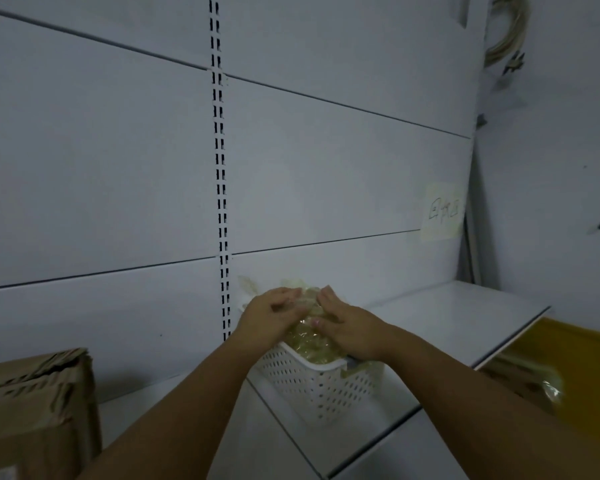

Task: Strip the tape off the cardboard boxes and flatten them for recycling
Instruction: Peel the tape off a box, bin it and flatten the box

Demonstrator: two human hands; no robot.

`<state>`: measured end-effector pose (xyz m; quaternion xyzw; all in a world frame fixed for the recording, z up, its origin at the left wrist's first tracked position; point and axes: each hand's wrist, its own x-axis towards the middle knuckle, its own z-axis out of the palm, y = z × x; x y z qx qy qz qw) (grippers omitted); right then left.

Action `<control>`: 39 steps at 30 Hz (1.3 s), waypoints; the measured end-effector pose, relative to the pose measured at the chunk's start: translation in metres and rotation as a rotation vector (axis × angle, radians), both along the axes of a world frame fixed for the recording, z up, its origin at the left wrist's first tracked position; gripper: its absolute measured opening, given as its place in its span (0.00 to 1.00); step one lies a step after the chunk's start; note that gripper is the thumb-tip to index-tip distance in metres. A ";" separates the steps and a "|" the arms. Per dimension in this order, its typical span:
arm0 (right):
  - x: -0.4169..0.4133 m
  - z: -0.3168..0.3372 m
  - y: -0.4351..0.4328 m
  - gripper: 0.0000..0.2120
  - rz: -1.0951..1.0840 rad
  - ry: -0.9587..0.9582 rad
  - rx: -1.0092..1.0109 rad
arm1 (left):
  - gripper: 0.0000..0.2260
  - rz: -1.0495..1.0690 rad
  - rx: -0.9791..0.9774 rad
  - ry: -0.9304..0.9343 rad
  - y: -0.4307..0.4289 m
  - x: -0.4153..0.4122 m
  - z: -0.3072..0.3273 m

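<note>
A white perforated plastic basket [321, 389] stands on a white shelf against the wall. It is heaped with crumpled clear yellowish tape [307, 342]. My left hand [269, 318] and my right hand [347, 325] both rest on top of the tape heap, fingers bent and touching the top wad between them. A stack of brown cardboard [35, 407] stands at the lower left, its top edges creased and torn.
The white shelf [447, 323] runs right to a corner, with a yellow surface [575, 362] and more cardboard with tape below it. The wall behind has a slotted upright [220, 188] and a handwritten paper note [442, 211]. Coiled cable hangs at the top right.
</note>
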<state>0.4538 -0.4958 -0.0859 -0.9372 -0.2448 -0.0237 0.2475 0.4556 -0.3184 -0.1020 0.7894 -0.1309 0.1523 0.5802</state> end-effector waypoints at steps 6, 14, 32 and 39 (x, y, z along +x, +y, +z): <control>-0.005 0.006 0.000 0.25 0.110 -0.074 -0.207 | 0.25 0.079 -0.364 0.031 -0.003 -0.007 0.000; 0.003 -0.005 0.002 0.26 0.037 -0.028 0.120 | 0.18 0.141 -0.708 0.077 -0.019 -0.011 0.009; -0.003 -0.002 0.005 0.32 -0.069 0.018 0.513 | 0.17 0.356 0.272 0.039 0.005 -0.042 0.044; -0.028 0.004 -0.001 0.11 -0.311 -0.685 0.618 | 0.12 0.326 0.539 -0.097 0.062 -0.103 0.114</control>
